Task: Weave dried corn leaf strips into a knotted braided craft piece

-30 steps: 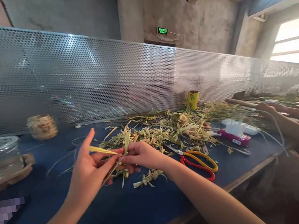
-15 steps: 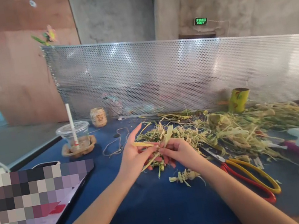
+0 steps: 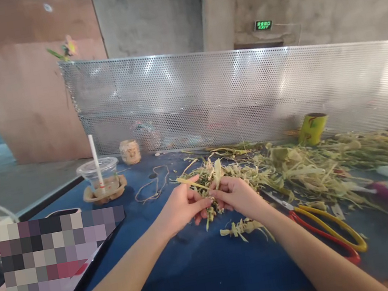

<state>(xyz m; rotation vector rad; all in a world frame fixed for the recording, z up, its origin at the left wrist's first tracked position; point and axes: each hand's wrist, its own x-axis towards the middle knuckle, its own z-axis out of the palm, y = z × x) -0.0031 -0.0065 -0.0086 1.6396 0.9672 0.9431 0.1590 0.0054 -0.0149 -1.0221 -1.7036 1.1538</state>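
Observation:
Near the middle of the table, my left hand (image 3: pixel 185 205) is closed, thumb against curled fingers, on pale green dried plant strips; some ends hang below at the fingertips. My right hand (image 3: pixel 235 197) pinches a dried plant strip (image 3: pixel 193 184) that runs left across the left index finger. A broad leaf end (image 3: pixel 217 172) sticks up above the right fingertips. Both hands almost touch, and what lies between the fingers is partly hidden. Just below the right hand, a short knotted plant piece (image 3: pixel 244 228) lies on the blue table mat (image 3: pixel 185 271).
Loose dried plant stalks (image 3: pixel 302 167) spread behind and right. Scissors (image 3: pixel 327 227) with red and yellow handles lie by the right forearm. Left are a tablet (image 3: pixel 75 279), blurred out in part, a lidded cup (image 3: pixel 104 173) and cord (image 3: pixel 153 189). A perforated metal screen (image 3: pixel 186 97) stands behind.
My left hand's raised index finger has come down and its fingers have curled in. The strip now slants across that finger toward the right hand, which has barely moved.

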